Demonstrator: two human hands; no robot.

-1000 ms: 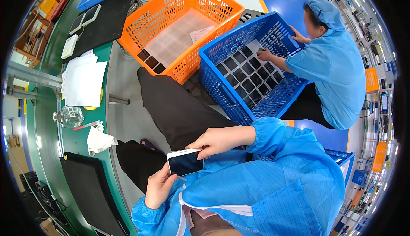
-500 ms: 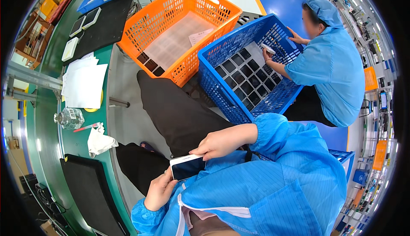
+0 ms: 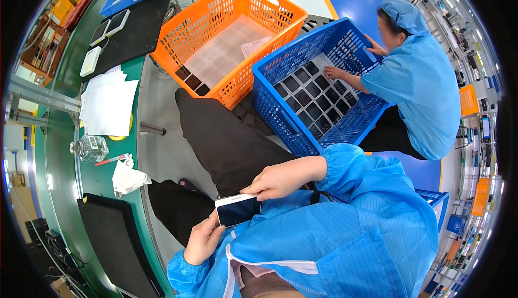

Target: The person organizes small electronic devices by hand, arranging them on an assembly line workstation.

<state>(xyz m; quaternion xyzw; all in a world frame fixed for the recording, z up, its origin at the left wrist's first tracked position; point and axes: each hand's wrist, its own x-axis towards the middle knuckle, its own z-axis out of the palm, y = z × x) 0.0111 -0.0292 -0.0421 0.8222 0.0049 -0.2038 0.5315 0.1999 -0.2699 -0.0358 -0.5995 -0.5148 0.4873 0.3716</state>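
Observation:
A small flat phone-like device (image 3: 238,209) with a dark screen and white edge lies between my hands, over my lap. My left hand (image 3: 202,240) supports it from below at its left end. My right hand (image 3: 280,180) pinches its upper right corner from above. Both forearms wear blue smock sleeves. My legs in black trousers (image 3: 224,141) stretch out toward the baskets.
A blue basket (image 3: 280,104) holds several dark devices; a co-worker in blue reaches a hand (image 3: 333,72) into it. An orange basket (image 3: 178,42) stands to its left. The green bench (image 3: 62,152) carries white papers (image 3: 108,106), a glass bottle (image 3: 89,148), a crumpled cloth (image 3: 128,176) and black mats (image 3: 110,244).
The device and both my hands have shifted slightly lower and closer to my body. The co-worker's hand has moved inside the blue basket.

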